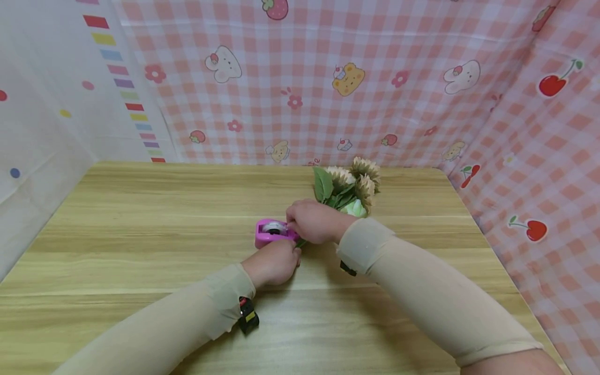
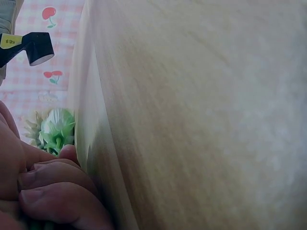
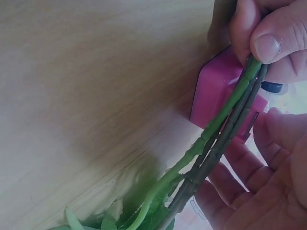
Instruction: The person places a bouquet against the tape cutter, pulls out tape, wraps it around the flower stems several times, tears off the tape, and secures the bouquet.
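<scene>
In the head view, my left hand is low over the table, beside a pink tape dispenser with a roll of clear tape in it. Its thumb and fingers pinch the ends of several green stems. The stems lead to a bouquet of pale flowers with green leaves. My right hand reaches across the stems, thumb and index finger at the dispenser's cutter end. In the right wrist view its other fingers are loosely bent behind the stems. I cannot tell whether it pinches the tape.
The wooden table extends around both hands. Behind it hangs a pink checked cloth, with another cherry-printed cloth along the right side. A dark wrist camera sticks out under the left sleeve.
</scene>
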Action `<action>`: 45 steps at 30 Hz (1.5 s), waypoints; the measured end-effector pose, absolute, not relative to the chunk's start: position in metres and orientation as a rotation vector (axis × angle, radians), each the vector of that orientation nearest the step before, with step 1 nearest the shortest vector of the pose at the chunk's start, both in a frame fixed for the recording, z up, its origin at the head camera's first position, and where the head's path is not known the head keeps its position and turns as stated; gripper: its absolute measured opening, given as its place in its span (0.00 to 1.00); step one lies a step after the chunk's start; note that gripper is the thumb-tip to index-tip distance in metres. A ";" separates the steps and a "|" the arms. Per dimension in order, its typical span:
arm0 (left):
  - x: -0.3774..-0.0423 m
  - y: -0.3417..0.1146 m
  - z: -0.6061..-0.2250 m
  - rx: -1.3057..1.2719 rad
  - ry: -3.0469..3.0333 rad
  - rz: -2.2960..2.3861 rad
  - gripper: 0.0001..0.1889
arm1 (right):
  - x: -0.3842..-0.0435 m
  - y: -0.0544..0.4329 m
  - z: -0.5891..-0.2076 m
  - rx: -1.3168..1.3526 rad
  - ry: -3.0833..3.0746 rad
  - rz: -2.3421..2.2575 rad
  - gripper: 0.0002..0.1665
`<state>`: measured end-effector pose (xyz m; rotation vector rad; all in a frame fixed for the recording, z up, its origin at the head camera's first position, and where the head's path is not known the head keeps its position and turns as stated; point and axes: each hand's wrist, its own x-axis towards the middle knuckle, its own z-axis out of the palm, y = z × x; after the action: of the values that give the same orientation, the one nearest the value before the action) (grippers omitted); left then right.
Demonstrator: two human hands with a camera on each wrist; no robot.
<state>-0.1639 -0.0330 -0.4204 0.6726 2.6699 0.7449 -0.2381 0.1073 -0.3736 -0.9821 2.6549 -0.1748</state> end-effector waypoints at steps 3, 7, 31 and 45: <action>-0.164 -0.033 -0.420 0.666 2.667 0.745 0.13 | -0.238 0.107 -0.374 -0.974 2.656 -0.174 0.12; -0.163 -0.033 -0.419 0.668 2.663 0.738 0.13 | -0.237 0.107 -0.373 -0.965 2.656 -0.176 0.12; -0.163 -0.034 -0.418 0.769 2.691 0.666 0.11 | -0.237 0.107 -0.371 -0.960 2.667 -0.155 0.12; -0.165 -0.035 -0.419 0.841 2.700 0.599 0.12 | -0.239 0.106 -0.370 -0.986 2.664 -0.164 0.15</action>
<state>-0.1647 -0.0346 -0.4187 0.8413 2.6996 0.5985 -0.2388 0.1058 -0.3696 -0.9863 2.6639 -0.1637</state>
